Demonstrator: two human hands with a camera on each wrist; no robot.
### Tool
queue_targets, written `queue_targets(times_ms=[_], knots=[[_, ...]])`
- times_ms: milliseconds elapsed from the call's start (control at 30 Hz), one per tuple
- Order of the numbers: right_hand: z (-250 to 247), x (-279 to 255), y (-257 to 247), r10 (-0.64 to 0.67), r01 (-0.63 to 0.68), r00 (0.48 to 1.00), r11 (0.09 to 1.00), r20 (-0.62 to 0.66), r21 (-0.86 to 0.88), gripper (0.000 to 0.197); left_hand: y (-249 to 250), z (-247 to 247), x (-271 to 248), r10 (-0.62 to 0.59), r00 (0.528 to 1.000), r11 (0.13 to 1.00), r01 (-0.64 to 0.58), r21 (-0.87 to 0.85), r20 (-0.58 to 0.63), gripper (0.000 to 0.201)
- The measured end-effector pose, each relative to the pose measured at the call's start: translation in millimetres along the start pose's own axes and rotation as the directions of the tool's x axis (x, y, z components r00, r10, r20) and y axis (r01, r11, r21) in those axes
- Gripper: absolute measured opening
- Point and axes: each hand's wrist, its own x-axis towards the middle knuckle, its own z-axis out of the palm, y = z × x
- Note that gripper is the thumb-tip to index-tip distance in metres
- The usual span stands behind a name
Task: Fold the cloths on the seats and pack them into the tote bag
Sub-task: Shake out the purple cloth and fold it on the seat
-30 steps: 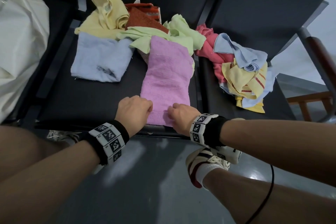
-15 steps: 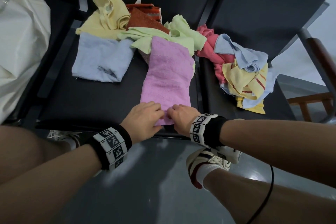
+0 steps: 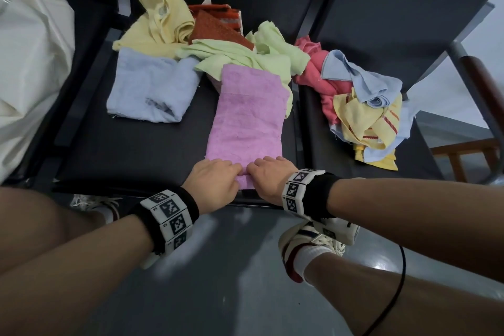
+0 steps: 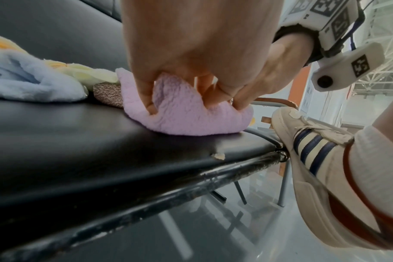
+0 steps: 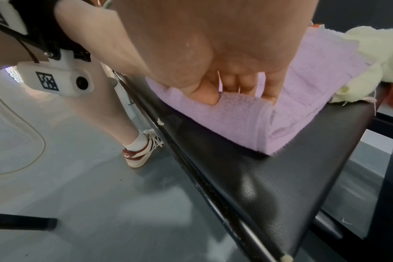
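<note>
A pink cloth (image 3: 249, 117) lies folded lengthwise on the middle black seat (image 3: 131, 155). Both hands sit at its near end. My left hand (image 3: 215, 181) pinches the near edge of the pink cloth (image 4: 186, 115) between thumb and curled fingers. My right hand (image 3: 268, 174) pinches the same edge of the pink cloth (image 5: 247, 117), which is bunched up under its fingers. A folded light blue cloth (image 3: 152, 87) lies flat to the left. The cream tote bag (image 3: 30, 71) stands on the seat at far left.
Unfolded yellow (image 3: 161, 22), orange (image 3: 218, 27) and light green (image 3: 259, 52) cloths are heaped at the back of the middle seat. A second heap of red, blue and yellow striped cloths (image 3: 362, 106) covers the right seat. My shoe (image 3: 305, 248) is on the grey floor below.
My left hand slid right along the near edge until it met the right hand. Both hands now pinch the pink cloth's near end close together, and that end has bunched up.
</note>
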Motion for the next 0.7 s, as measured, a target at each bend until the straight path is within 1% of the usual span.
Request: queue_targets(times_ms=[67,100,200,267,367,433,500,567,600,633,700], knots=[[0,0,-2,0.001,-0.001,1.000,1.000,0.014,0.000,0.036,-2,1,2,-0.013,1.000,1.000,0.014,-0.026,0.014,0.032],[0,0,-2,0.006,-0.006,1.000,1.000,0.007,0.007,0.034,-2,1,3,-0.026,1.000,0.999,0.027,-0.041,0.015,0.028],[-4,0,0,0.027,-0.025,0.999,0.999,-0.046,0.047,0.025,-3,1,5,-0.049,0.998,0.998,0.050,-0.049,0.034,0.027],[-8,-1,1,0.047,-0.043,0.997,0.996,-0.053,0.082,0.023,-3,3,5,-0.052,0.997,0.996,0.056,-0.069,0.057,0.026],[-7,1,2,0.074,-0.067,0.995,0.993,-0.067,0.094,0.023,-4,2,6,-0.088,0.992,0.976,0.105,-0.193,0.095,0.026],[-3,3,3,0.071,-0.063,0.993,0.994,-0.092,0.088,0.023,-5,2,6,-0.112,0.990,0.948,0.134,-0.289,0.089,0.027],[1,3,5,0.039,-0.032,0.993,0.998,-0.115,0.062,0.022,-7,2,7,-0.123,0.991,0.939,0.134,-0.318,0.056,0.028],[3,1,5,-0.006,0.010,0.985,1.000,-0.172,0.018,0.021,-9,4,6,-0.128,0.992,0.944,0.116,-0.309,-0.019,0.026],[3,0,5,-0.026,0.029,0.979,1.000,-0.204,0.009,0.023,-10,4,6,-0.118,0.990,0.961,0.092,-0.261,-0.084,0.024],[2,-2,4,-0.040,0.042,0.974,0.999,-0.221,0.006,0.027,-10,4,7,-0.097,0.984,0.984,0.072,-0.162,-0.150,0.020],[-1,-4,2,-0.057,0.052,0.982,0.998,-0.180,-0.031,0.031,-12,3,7,-0.049,0.960,0.999,0.053,0.008,-0.276,0.015]])
